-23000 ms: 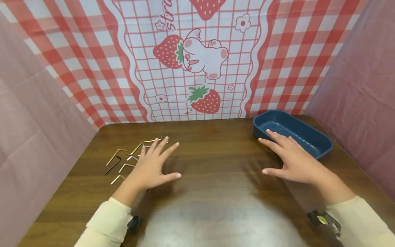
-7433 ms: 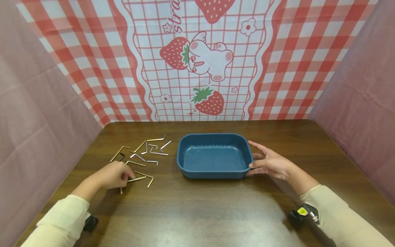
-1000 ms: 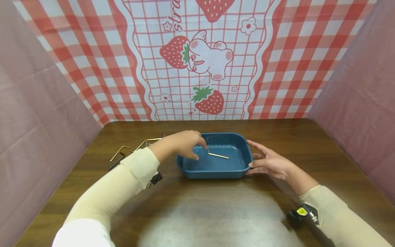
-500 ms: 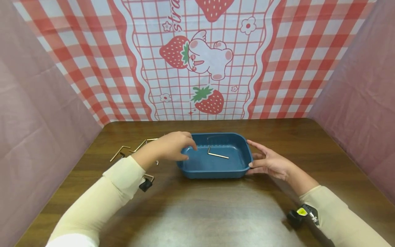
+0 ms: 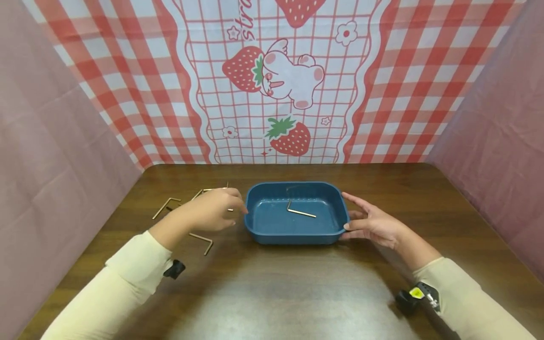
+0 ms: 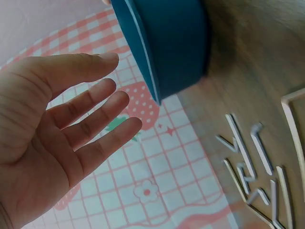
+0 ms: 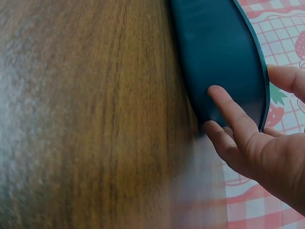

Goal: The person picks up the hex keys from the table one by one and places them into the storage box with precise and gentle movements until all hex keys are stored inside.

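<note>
A blue rectangular bin (image 5: 297, 239) stands mid-table with one L-shaped hex key (image 5: 302, 214) lying inside. My left hand (image 5: 212, 210) hovers just left of the bin, fingers relaxed. The left wrist view shows that hand (image 6: 62, 119) holding nothing. Several hex keys lie on the table below and behind it, partly hidden in the head view; one brass-coloured hex key (image 5: 206, 241) lies in front. In the left wrist view, a silver hex key (image 6: 263, 152) is among the loose ones. My right hand (image 5: 378, 226) rests extended fingertips (image 7: 219, 93) against the bin's right end.
The brown wooden table (image 5: 272, 288) extends around the bin. Behind it hangs a red-and-white strawberry cloth (image 5: 297, 80). Pink cloths flank the left (image 5: 55, 141) and right sides.
Over the last second, my left hand moves left from above the bin. Since the older frames, the bin has come from the right to the middle and received a hex key.
</note>
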{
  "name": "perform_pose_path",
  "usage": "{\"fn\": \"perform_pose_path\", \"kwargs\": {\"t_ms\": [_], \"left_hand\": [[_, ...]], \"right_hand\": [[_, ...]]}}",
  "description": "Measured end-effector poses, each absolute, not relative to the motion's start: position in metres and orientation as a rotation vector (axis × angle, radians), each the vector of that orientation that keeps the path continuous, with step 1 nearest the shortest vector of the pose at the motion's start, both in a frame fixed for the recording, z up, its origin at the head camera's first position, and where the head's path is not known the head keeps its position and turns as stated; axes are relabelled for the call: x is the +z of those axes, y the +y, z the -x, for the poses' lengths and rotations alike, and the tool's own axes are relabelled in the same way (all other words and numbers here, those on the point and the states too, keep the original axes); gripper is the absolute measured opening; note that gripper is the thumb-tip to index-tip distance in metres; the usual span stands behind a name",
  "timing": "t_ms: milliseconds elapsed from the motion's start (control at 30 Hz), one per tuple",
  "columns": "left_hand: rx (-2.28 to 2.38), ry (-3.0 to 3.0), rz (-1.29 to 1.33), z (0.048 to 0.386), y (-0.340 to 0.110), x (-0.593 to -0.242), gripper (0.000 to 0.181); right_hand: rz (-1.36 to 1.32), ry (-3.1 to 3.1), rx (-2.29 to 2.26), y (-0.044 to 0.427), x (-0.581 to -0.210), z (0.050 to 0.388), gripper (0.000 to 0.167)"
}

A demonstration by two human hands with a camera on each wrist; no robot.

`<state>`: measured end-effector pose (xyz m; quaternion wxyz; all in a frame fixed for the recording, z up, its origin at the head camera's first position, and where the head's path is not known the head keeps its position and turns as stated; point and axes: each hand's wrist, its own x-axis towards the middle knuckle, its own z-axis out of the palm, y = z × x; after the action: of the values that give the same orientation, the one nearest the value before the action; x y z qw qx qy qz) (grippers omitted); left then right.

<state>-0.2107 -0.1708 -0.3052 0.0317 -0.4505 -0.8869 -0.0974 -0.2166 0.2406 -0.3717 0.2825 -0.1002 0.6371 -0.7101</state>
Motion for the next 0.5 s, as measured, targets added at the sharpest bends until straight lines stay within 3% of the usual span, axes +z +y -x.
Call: {"fn": "perform_pose_path", "kwargs": {"t_ms": [500], "left_hand": [[-0.3,-2.798,1.392,0.198,-0.215,-0.334,0.027]], "right_hand": [[0.262,1.726,-1.906,0.24,-0.372,0.217,0.094]]}}
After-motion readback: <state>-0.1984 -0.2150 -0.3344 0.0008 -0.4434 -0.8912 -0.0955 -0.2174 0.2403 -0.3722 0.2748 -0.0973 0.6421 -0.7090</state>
